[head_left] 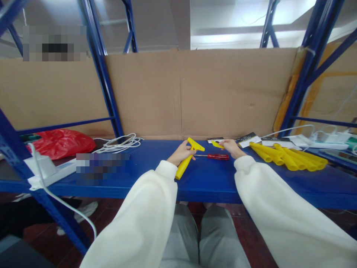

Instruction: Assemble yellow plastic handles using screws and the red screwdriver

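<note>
My left hand (182, 152) is closed around a yellow scraper handle (183, 168), its wide T-shaped head pointing up and away from me. Between the fingertips of my right hand (232, 147) is a small flat yellow plate (216, 144), held apart from the handle. A screwdriver with a red handle (218, 156) lies on the blue shelf (206, 180) between and just below my hands, its shaft reaching toward my left fingers. To the right of my right hand, several yellow tubular handles (290, 156) lie side by side.
Black-and-white printed cards (249, 140) lie behind the yellow handles. A coiled white cable (122, 143), a red plastic bag (65, 143) and a white power strip (54, 175) occupy the left. Cardboard (223, 93) walls the back, between blue metal posts (102, 70).
</note>
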A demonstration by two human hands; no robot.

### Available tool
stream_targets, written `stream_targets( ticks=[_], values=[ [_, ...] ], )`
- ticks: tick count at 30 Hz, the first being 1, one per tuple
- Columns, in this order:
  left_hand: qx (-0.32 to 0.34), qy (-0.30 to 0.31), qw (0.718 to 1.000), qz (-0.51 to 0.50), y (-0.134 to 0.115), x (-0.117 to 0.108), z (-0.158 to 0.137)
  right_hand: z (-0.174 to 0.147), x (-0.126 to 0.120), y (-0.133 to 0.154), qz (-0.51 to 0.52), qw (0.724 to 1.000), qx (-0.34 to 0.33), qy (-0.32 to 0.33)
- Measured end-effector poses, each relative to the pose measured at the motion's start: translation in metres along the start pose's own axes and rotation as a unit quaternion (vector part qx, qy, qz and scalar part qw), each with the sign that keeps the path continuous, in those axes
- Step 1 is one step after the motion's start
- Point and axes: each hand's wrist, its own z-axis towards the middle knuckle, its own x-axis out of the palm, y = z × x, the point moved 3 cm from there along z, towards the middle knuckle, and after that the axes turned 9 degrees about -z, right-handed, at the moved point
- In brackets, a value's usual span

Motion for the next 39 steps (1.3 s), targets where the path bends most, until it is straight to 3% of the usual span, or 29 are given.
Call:
stream_targets(
  ticks=[5, 8, 12, 19, 32, 39],
  values=[
    [0.001, -0.001, 1.0, 0.012, 0.002, -0.001, 0.002, 0.005, 0.004, -0.003, -0.037, 0.999, -0.016, 0.034],
    [0.005, 0.005, 1.0, 0.008, 0.003, -0.002, 0.003, 0.009, 0.004, -0.007, -0.114, 0.99, -0.04, 0.072],
    [0.011, 0.008, 1.0, -0.004, 0.004, -0.002, 0.005, 0.01, 0.002, -0.006, -0.232, 0.961, -0.121, 0.093],
    [0.015, 0.015, 1.0, -0.013, 0.009, -0.005, 0.009, -0.003, 0.013, 0.005, -0.294, 0.911, -0.188, 0.218],
    [0.014, 0.012, 1.0, -0.002, 0.009, -0.005, 0.009, 0.013, 0.029, -0.004, -0.34, 0.905, -0.149, 0.209],
    [0.01, 0.011, 1.0, 0.015, 0.009, -0.006, 0.009, 0.016, 0.028, -0.007, -0.322, 0.909, -0.175, 0.197]
  ],
)
